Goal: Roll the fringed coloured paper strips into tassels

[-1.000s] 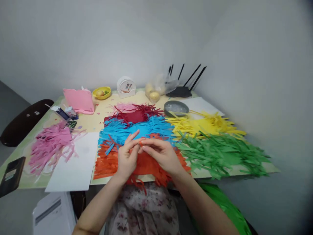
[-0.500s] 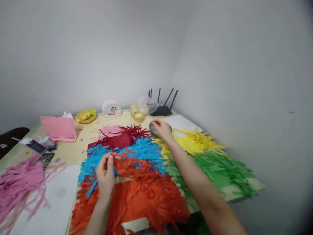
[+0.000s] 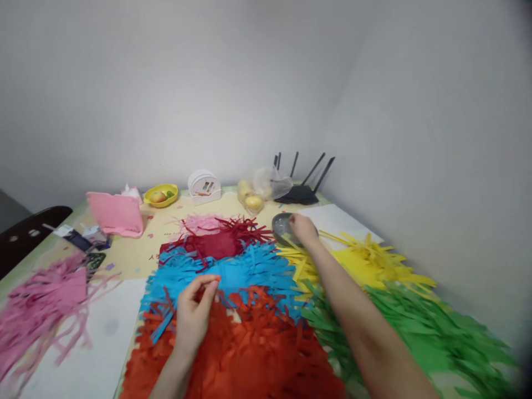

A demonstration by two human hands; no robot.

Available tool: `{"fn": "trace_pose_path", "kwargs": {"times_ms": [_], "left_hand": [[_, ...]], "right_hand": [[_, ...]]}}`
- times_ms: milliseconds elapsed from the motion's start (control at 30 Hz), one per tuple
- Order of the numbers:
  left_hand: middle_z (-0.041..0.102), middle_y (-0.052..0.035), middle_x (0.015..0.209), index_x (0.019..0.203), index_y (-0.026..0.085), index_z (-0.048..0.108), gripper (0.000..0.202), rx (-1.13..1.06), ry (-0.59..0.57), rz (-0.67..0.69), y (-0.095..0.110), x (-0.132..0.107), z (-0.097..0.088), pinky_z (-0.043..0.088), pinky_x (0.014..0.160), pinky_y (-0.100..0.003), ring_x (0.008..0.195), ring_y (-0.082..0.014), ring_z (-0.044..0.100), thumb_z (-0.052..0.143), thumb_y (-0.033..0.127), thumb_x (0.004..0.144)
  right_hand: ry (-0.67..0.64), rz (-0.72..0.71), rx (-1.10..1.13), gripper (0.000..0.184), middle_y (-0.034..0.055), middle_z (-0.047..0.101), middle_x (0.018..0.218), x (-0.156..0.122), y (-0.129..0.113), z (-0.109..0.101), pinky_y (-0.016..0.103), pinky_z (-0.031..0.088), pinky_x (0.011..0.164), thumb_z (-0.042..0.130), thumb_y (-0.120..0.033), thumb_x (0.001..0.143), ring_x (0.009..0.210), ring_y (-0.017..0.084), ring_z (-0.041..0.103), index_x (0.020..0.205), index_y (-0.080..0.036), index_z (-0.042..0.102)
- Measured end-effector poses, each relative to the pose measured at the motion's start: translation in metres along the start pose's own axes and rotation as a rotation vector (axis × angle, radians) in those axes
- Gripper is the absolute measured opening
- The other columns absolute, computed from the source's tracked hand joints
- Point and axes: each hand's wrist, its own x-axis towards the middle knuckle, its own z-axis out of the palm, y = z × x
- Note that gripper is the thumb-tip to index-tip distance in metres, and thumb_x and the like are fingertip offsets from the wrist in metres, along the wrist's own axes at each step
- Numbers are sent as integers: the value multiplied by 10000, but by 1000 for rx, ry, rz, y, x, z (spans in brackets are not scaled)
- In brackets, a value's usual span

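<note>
head view: left hand pinching an orange paper strip over the orange paper pile
right hand: reaching far out, fingers in the grey dish, grip hard to tell

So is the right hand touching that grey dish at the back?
Touching. The head view shows the right hand resting on the grey dish, its fingers overlapping the rim.
</note>
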Motion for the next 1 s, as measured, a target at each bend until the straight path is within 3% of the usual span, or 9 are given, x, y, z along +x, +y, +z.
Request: {"fn": "trace_pose_path", "kwargs": {"times_ms": [100, 200, 267, 367, 433, 567, 800, 900, 1000], "left_hand": [[662, -2, 640, 842, 162, 705, 235, -57, -1, -8, 2, -5, 1, 494, 636, -234, 617, -139, 619, 652, 390, 830], [692, -9, 696, 830, 168, 706, 181, -100, 6, 8, 8, -14, 0, 509, 686, -236, 672, -138, 641, 665, 345, 822], [709, -16, 732, 830, 170, 707, 164, -124, 12, 4, 12, -21, -2, 517, 693, -242, 692, -142, 653, 679, 330, 808], [721, -25, 755, 814, 167, 706, 157, -152, 20, 1, 18, -35, -7, 528, 689, -252, 697, -150, 666, 703, 321, 784], [724, -27, 758, 794, 165, 703, 148, -165, 25, 6, 22, -44, -13, 533, 695, -255, 704, -153, 671, 713, 312, 775], [728, -25, 745, 766, 165, 708, 124, -133, 37, 41, 27, -62, -28, 530, 691, -250, 701, -150, 669, 705, 288, 784], [744, -29, 785, 810, 191, 739, 92, 106, 34, 204, 28, -85, -46, 520, 743, -274, 751, -162, 671, 670, 248, 828], [738, -28, 785, 814, 186, 713, 80, 96, 27, 182, 28, -91, -48, 528, 722, -263, 750, -161, 680, 666, 250, 829], [714, -9, 736, 767, 176, 668, 94, -18, 24, 121, 28, -94, -48, 532, 657, -231, 689, -141, 677, 705, 258, 793]], "right_hand": [[-1, -135, 127, 223, 137, 704, 1046, -39, -21, -7, 390, 520, 920, 571, -265, 923, 989, 217, 666, 1052, -108, 663], [-96, -308, 324, 280, 69, 740, 966, -113, -53, -5, 316, 569, 799, 628, -398, 866, 884, 194, 704, 1018, -170, 683], [-242, -413, 653, 279, 64, 747, 869, -169, -75, 0, 305, 578, 726, 659, -433, 838, 794, 194, 715, 946, -179, 701], [-341, -428, 839, 231, 41, 737, 795, -235, -99, 8, 273, 572, 632, 692, -423, 812, 693, 171, 696, 871, -199, 707], [-350, -396, 884, 218, 35, 729, 787, -259, -108, 13, 264, 566, 588, 691, -416, 812, 665, 165, 682, 860, -203, 703], [-359, -391, 914, 197, 29, 719, 748, -280, -117, 19, 261, 560, 588, 686, -398, 817, 650, 165, 673, 845, -203, 695], [-318, -414, 838, 188, 26, 697, 741, -305, -121, 25, 260, 533, 635, 651, -379, 851, 666, 157, 651, 820, -198, 687], [-310, -411, 809, 195, 32, 698, 745, -309, -122, 25, 254, 502, 601, 652, -385, 841, 652, 155, 635, 832, -194, 690], [-426, -390, 880, 232, 9, 660, 673, -309, -123, 22, 238, 464, 548, 675, -420, 806, 582, 135, 591, 834, -190, 678]]}}
